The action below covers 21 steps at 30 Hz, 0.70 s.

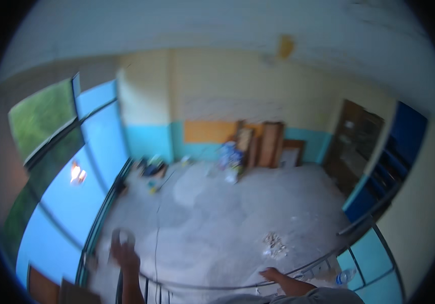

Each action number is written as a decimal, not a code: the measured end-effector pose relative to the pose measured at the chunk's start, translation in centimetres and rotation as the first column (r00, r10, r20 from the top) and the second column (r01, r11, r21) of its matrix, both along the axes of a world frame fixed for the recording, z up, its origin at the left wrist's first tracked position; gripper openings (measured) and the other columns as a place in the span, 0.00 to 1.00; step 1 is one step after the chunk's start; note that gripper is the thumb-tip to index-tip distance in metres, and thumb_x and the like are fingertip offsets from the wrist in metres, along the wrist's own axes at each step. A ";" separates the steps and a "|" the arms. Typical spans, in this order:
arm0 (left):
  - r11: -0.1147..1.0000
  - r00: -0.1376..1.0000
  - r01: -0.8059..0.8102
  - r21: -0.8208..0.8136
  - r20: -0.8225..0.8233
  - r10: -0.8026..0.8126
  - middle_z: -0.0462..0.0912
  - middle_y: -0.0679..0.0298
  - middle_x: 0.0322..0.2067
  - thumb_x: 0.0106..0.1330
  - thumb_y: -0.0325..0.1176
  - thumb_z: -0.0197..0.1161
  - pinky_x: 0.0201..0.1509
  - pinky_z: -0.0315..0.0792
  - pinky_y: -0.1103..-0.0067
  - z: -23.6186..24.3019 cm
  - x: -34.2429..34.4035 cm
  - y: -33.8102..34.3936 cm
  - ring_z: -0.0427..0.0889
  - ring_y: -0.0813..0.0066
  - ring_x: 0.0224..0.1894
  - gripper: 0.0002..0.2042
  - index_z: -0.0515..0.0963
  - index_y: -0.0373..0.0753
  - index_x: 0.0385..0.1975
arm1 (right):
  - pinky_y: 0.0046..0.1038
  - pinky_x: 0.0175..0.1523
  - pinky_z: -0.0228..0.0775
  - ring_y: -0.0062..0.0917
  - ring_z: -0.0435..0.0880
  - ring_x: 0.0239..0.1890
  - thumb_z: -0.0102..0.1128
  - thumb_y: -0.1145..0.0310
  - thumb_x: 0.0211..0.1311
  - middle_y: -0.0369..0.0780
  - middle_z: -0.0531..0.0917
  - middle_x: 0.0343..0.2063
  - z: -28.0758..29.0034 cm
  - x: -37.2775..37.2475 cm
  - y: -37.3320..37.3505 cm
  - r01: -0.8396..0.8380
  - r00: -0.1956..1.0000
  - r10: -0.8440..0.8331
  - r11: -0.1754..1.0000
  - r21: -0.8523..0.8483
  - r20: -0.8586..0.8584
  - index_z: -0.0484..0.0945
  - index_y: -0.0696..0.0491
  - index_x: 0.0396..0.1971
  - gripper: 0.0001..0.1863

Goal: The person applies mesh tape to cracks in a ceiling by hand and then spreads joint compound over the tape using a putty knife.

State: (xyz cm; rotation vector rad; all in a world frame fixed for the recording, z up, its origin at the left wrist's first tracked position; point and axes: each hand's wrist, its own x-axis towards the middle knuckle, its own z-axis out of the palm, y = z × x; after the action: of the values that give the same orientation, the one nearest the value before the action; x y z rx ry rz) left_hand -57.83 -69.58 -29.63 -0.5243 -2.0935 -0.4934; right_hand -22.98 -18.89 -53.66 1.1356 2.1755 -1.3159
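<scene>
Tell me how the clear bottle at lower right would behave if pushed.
The bottle is likely squeezable, as it looks like clear plastic. Its rounded sides suggest it could roll if lying flat. It may be light, but blur hides any contents.

My left grip (pixel 124 252) is bare, smeared by motion blur; finger outlines don't resolve. Left forearm (pixel 133 285) also bare for its whole visible length, a plain tapered cylinder, slimmer toward the wrist. My right grip (pixel 269 275) is bare too: small, rounded outline, soft edges, can't separate individual digits. The right forearm (pixel 296 288) shows a short bare run, widening from the wrist, then goes into a grey sleeve (pixel 325 297). Sleeve reads as plain, dull fabric, one tone, rounded outline. Too blurry to call seams, weave or hem finish.
</scene>
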 end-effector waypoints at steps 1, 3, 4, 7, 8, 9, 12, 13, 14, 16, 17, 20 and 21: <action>0.999 0.980 0.022 -0.034 0.199 -0.014 0.71 0.39 0.51 0.59 0.26 0.57 0.62 0.59 0.52 0.0 1.2 0.8 0.67 0.36 0.57 0.12 0.73 0.27 0.41 | 0.26 0.24 0.67 0.21 0.73 0.22 0.65 0.45 0.56 0.37 0.76 0.23 0.5 -2.5 -1.1 -0.026 0.997 0.021 0.998 -0.064 -0.079 0.77 0.53 0.33 0.24; 0.976 0.883 0.188 0.113 0.415 -0.218 0.74 0.43 0.49 0.57 0.30 0.65 0.64 0.60 0.56 -1.1 3.7 4.1 0.69 0.40 0.56 0.19 0.72 0.29 0.47 | 0.33 0.42 0.73 0.26 0.78 0.40 0.60 0.38 0.58 0.40 0.80 0.39 5.4 -6.8 -4.4 0.052 0.972 -0.155 0.872 -0.487 -0.174 0.76 0.54 0.44 0.31; 0.934 0.862 0.321 0.159 0.359 -0.358 0.80 0.46 0.43 0.61 0.34 0.63 0.53 0.73 0.65 2.8 7.4 7.8 0.79 0.49 0.48 0.21 0.72 0.30 0.53 | 0.35 0.49 0.71 0.28 0.76 0.47 0.57 0.36 0.58 0.40 0.78 0.45 8.4 -8.1 -6.0 0.072 0.956 -0.199 0.869 -0.489 -0.214 0.74 0.53 0.49 0.34; 0.726 0.342 0.603 0.332 0.714 -0.611 0.79 0.42 0.47 0.64 0.35 0.62 0.54 0.72 0.66 2.9 12.4 13.3 0.78 0.47 0.51 0.21 0.72 0.29 0.52 | 0.37 0.61 0.65 0.29 0.71 0.59 0.47 0.34 0.63 0.39 0.74 0.56 15.2 -10.4 -9.6 0.026 0.903 -0.323 0.700 -0.714 -0.284 0.66 0.52 0.59 0.38; 0.690 0.222 0.628 0.359 0.768 -0.601 0.79 0.44 0.47 0.64 0.33 0.61 0.53 0.73 0.66 4.3 14.5 15.1 0.79 0.49 0.50 0.16 0.75 0.31 0.49 | 0.37 0.61 0.65 0.29 0.71 0.59 0.47 0.34 0.63 0.39 0.74 0.56 16.2 -10.5 -9.9 0.024 0.896 -0.330 0.704 -0.710 -0.297 0.66 0.52 0.59 0.38; 0.561 0.085 0.701 0.441 0.728 -0.680 0.80 0.47 0.46 0.64 0.30 0.60 0.51 0.73 0.66 3.2 15.2 16.4 0.79 0.49 0.49 0.13 0.77 0.34 0.46 | 0.36 0.62 0.64 0.27 0.70 0.60 0.44 0.35 0.65 0.38 0.74 0.56 17.0 -10.7 -10.2 -0.084 0.904 -0.296 0.585 -0.807 -0.308 0.66 0.51 0.60 0.37; 0.446 -0.005 0.780 0.439 0.717 -0.697 0.81 0.48 0.42 0.64 0.31 0.59 0.47 0.73 0.65 3.7 17.2 19.5 0.79 0.47 0.44 0.12 0.77 0.35 0.45 | 0.32 0.62 0.64 0.25 0.73 0.58 0.40 0.38 0.69 0.37 0.75 0.55 16.5 -10.4 -8.4 -0.299 0.888 -0.196 0.441 -0.846 -0.415 0.67 0.50 0.59 0.33; 0.437 0.017 0.799 0.412 0.711 -0.703 0.81 0.48 0.41 0.65 0.33 0.59 0.46 0.72 0.65 3.1 17.2 20.0 0.79 0.47 0.43 0.12 0.77 0.36 0.44 | 0.30 0.61 0.65 0.25 0.74 0.56 0.43 0.40 0.69 0.37 0.77 0.53 16.8 -10.2 -8.1 -0.289 0.895 -0.201 0.416 -0.862 -0.397 0.69 0.51 0.59 0.32; 0.431 0.018 0.805 0.408 0.709 -0.705 0.81 0.48 0.41 0.65 0.33 0.59 0.46 0.72 0.65 3.7 17.5 20.9 0.79 0.47 0.43 0.12 0.77 0.36 0.44 | 0.30 0.61 0.65 0.25 0.74 0.56 0.43 0.40 0.69 0.37 0.77 0.53 17.8 -9.5 -8.0 -0.293 0.891 -0.205 0.420 -0.859 -0.404 0.69 0.51 0.59 0.32; 0.502 -0.064 0.737 0.453 0.785 -0.616 0.81 0.49 0.38 0.66 0.37 0.57 0.44 0.72 0.65 5.1 18.6 21.9 0.79 0.48 0.42 0.13 0.76 0.36 0.44 | 0.36 0.46 0.74 0.27 0.78 0.41 0.55 0.48 0.67 0.38 0.81 0.38 19.5 -7.8 -7.7 -0.055 0.851 -0.285 0.787 -0.615 -0.442 0.75 0.54 0.48 0.24; 0.506 -0.057 0.734 0.452 0.785 -0.617 0.81 0.49 0.38 0.66 0.37 0.57 0.44 0.72 0.65 4.9 18.9 22.6 0.79 0.48 0.42 0.13 0.76 0.36 0.44 | 0.36 0.46 0.74 0.27 0.78 0.41 0.55 0.48 0.67 0.38 0.81 0.38 18.6 -7.6 -6.7 -0.063 0.851 -0.279 0.787 -0.614 -0.444 0.75 0.54 0.48 0.24; 0.531 0.002 0.754 0.388 0.806 -0.592 0.81 0.49 0.36 0.66 0.39 0.57 0.43 0.72 0.65 3.4 19.3 24.7 0.79 0.48 0.40 0.14 0.76 0.37 0.44 | 0.35 0.48 0.74 0.24 0.78 0.43 0.56 0.46 0.65 0.36 0.80 0.41 17.1 -7.7 -3.9 -0.104 0.829 -0.260 0.799 -0.592 -0.496 0.74 0.53 0.49 0.26; 0.532 0.012 0.738 0.416 0.780 -0.626 0.81 0.49 0.36 0.66 0.39 0.57 0.43 0.72 0.65 2.7 19.7 25.1 0.79 0.48 0.40 0.13 0.76 0.37 0.44 | 0.32 0.53 0.71 0.26 0.78 0.47 0.53 0.45 0.67 0.38 0.80 0.45 18.5 -7.7 -3.3 -0.185 0.855 -0.031 0.915 -0.359 -0.518 0.73 0.54 0.53 0.27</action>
State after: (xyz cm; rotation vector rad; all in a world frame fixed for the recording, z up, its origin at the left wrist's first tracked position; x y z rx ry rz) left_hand -38.14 -44.53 -26.89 -1.7649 -2.7214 -1.5448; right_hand -30.67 -22.15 -35.19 0.5633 2.0957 -2.0950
